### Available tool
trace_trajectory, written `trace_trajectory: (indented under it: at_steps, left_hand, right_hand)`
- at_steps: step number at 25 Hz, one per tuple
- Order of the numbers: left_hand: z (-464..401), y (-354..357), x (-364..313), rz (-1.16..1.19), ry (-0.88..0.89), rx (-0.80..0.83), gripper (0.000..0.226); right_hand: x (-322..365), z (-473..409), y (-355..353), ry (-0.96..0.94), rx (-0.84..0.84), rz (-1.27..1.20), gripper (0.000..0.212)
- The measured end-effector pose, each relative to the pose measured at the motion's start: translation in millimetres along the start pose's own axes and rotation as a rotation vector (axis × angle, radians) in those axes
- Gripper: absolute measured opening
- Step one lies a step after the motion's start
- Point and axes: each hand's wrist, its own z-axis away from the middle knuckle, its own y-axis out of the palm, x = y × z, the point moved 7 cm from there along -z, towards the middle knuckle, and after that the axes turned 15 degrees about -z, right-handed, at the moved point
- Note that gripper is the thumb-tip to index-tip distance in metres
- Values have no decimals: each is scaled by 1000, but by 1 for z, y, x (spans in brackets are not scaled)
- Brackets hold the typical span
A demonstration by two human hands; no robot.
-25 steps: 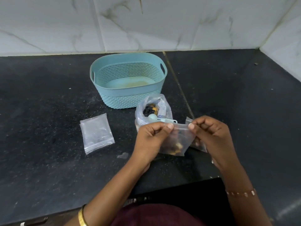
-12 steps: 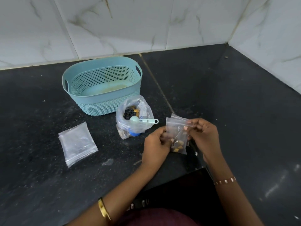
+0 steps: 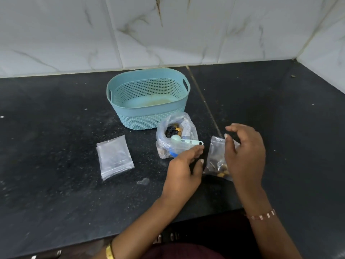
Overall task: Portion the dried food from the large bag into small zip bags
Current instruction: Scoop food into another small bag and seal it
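A large clear bag (image 3: 176, 134) of dark and yellow dried food stands open on the black counter, with a pale green scoop (image 3: 183, 140) lying across its mouth. Just right of it a small zip bag (image 3: 217, 157) holding a little dried food lies on the counter. My right hand (image 3: 244, 156) hovers over that bag with fingers loosely spread and holds nothing. My left hand (image 3: 183, 171) is beside the bag's left edge, fingers relaxed, near the scoop's handle, holding nothing. A stack of empty small zip bags (image 3: 114, 157) lies to the left.
A light blue perforated basket (image 3: 149, 98) stands behind the large bag, near the white tiled wall (image 3: 168, 30). The black counter (image 3: 56, 165) has a front edge close to my body and a tiled corner wall on the right.
Both hands let go of the small filled zip bag, which now lies on the counter. My fingers have opened and drawn apart.
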Motion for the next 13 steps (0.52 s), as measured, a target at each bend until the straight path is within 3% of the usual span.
trace_trajectory:
  at_steps: [3, 6, 10, 13]
  left_hand:
    - [10, -44, 5, 42, 13, -166, 25]
    - [16, -87, 26, -2, -57, -289, 23]
    - [21, -126, 59, -380, -158, -280, 23]
    - [24, -138, 78, -624, -193, -211, 21]
  right_hand:
    - [33, 2, 27, -99, 89, -171, 15]
    - [60, 24, 72, -107, 317, -312, 16]
    - [83, 60, 139, -140, 719, -339, 14]
    - [91, 79, 172, -207, 914, -225, 20]
